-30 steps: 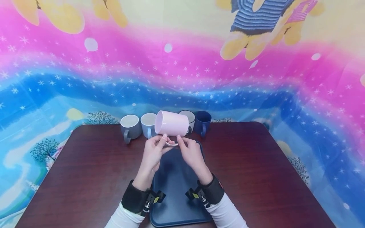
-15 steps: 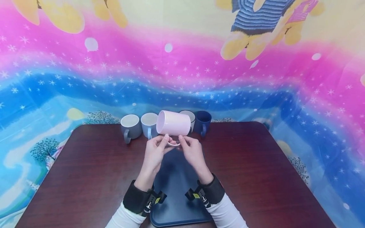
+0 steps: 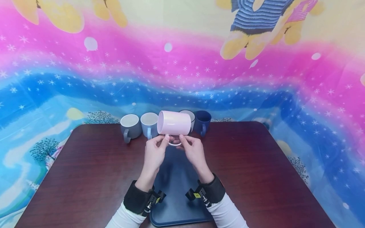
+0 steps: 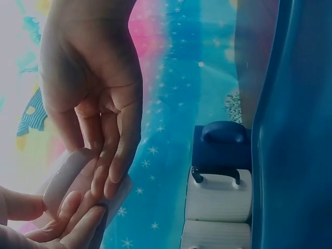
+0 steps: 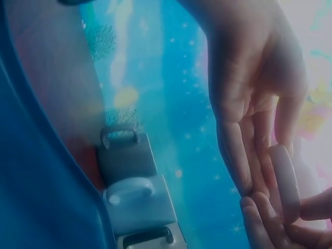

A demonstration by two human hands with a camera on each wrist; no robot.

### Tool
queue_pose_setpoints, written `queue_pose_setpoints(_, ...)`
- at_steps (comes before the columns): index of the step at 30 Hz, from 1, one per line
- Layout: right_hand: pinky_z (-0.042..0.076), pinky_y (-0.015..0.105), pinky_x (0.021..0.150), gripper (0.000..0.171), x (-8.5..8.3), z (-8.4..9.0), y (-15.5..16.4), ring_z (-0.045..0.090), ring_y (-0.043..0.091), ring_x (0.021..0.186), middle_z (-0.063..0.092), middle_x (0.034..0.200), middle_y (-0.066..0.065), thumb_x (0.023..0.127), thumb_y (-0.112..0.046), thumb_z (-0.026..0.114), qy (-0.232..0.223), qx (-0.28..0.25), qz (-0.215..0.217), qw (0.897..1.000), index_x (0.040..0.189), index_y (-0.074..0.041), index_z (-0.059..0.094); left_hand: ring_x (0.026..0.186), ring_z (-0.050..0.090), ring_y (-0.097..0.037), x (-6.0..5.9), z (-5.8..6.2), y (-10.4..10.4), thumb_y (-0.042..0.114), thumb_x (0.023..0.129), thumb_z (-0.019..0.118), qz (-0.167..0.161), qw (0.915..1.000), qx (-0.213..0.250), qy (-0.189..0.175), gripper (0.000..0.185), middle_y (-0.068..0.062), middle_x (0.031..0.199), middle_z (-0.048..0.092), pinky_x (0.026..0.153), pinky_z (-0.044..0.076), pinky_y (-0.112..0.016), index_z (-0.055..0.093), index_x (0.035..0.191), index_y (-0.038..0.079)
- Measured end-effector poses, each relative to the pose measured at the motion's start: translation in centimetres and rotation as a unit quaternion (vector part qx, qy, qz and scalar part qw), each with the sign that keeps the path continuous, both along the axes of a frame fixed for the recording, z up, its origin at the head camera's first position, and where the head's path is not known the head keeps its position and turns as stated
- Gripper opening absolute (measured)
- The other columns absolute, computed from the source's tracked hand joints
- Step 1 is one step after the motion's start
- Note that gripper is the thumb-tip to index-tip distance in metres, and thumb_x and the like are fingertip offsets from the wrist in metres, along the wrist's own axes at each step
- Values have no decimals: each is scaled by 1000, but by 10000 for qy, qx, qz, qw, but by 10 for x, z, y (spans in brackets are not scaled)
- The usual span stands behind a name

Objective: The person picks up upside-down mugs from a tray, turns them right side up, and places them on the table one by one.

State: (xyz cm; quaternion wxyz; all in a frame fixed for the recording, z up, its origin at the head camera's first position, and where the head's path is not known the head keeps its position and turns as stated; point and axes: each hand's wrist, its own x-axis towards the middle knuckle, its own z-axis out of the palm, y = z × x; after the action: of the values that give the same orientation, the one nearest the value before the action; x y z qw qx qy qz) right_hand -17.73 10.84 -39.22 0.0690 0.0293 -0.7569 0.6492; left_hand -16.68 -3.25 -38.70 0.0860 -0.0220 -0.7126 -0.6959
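Note:
A pale pink mug (image 3: 174, 123) is held up on its side above the far end of the tray, its mouth toward the left and its handle (image 5: 285, 181) pointing back at the wearer. My left hand (image 3: 154, 155) pinches the handle near the mouth end, thumb on top. My right hand (image 3: 194, 154) grips the handle near the base end in the same way. Both hands' fingers curl beneath the handle and come close together in the wrist views. The mug's body hides part of the row of mugs behind it.
A dark blue tray (image 3: 182, 213) lies under both forearms on the brown table (image 3: 94, 171). Along the back edge stand a grey mug (image 3: 130, 126), a light blue mug (image 3: 149, 122), a white mug with a black handle (image 4: 220, 197) and a navy mug (image 3: 203, 120). A patterned cloth (image 3: 182, 72) hangs behind.
The pink mug has shifted slightly to the right and turned a little more level, with both hands moving along with it. The mugs at the back have stayed put.

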Motion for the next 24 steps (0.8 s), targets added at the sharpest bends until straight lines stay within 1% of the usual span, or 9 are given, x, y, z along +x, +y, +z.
queue_pose_setpoints(2,57,34,77,31,0,0,-1,72,23,82,72,92,19,96,-24,56,-89,-301,58,9995,102,3,71,106,62,-25,0,0,0,20,94,59,33,10000,-21,-53,24,-16,102,71,99,43,-47,71,103,1)
queue_pose_setpoints(4,57,34,78,31,0,0,-1,71,22,83,71,93,20,96,-23,56,-137,-562,74,9983,102,4,70,100,61,-23,-1,0,1,21,94,59,136,9997,-124,-148,24,-14,102,71,92,44,-42,72,104,2)
queue_pose_setpoints(8,57,36,80,32,0,1,-2,71,24,87,71,93,21,96,-23,56,-69,-999,154,9949,102,5,69,90,60,-21,-3,0,1,22,94,60,331,9985,-310,-322,23,-11,98,72,79,42,-33,73,103,5)
queue_pose_setpoints(11,55,37,84,34,1,2,-1,71,23,90,72,91,16,97,-23,55,-129,-1391,322,9897,105,8,67,91,62,-21,-3,-1,1,21,93,61,370,9983,-279,-344,23,-12,98,72,81,45,-35,73,103,4)
queue_pose_setpoints(14,53,38,88,33,1,2,-1,71,19,90,72,87,8,98,-20,52,-339,-1909,555,9794,107,10,63,93,63,-21,-3,-2,2,21,93,61,383,9984,-257,-324,23,-12,97,72,83,46,-37,73,102,4)
queue_pose_setpoints(16,52,38,90,32,1,2,-2,70,16,90,72,85,3,99,-19,49,-473,-2162,672,9729,107,10,60,93,63,-21,-3,-2,3,21,93,61,390,9984,-266,-326,23,-12,97,72,83,46,-37,73,102,4)
queue_pose_setpoints(20,51,37,93,26,2,3,-3,69,12,86,68,80,0,101,-19,45,-749,-2552,777,9609,101,5,56,92,62,-21,-3,-2,4,21,94,60,373,9984,-278,-335,23,-11,96,72,81,45,-35,73,101,4)
queue_pose_setpoints(22,51,35,93,24,3,4,-3,66,10,82,63,76,-2,102,-19,43,-883,-2747,789,9542,98,2,54,91,62,-22,-3,-3,4,21,94,60,314,9987,-251,-317,22,-11,96,72,81,45,-35,73,101,5)
queue_pose_setpoints(24,52,32,92,22,3,4,-4,63,9,78,59,73,-2,102,-19,42,-996,-2972,793,9463,95,-1,52,93,63,-22,-3,-4,5,21,94,60,250,9990,-206,-298,22,-11,97,72,84,47,-38,73,102,5)
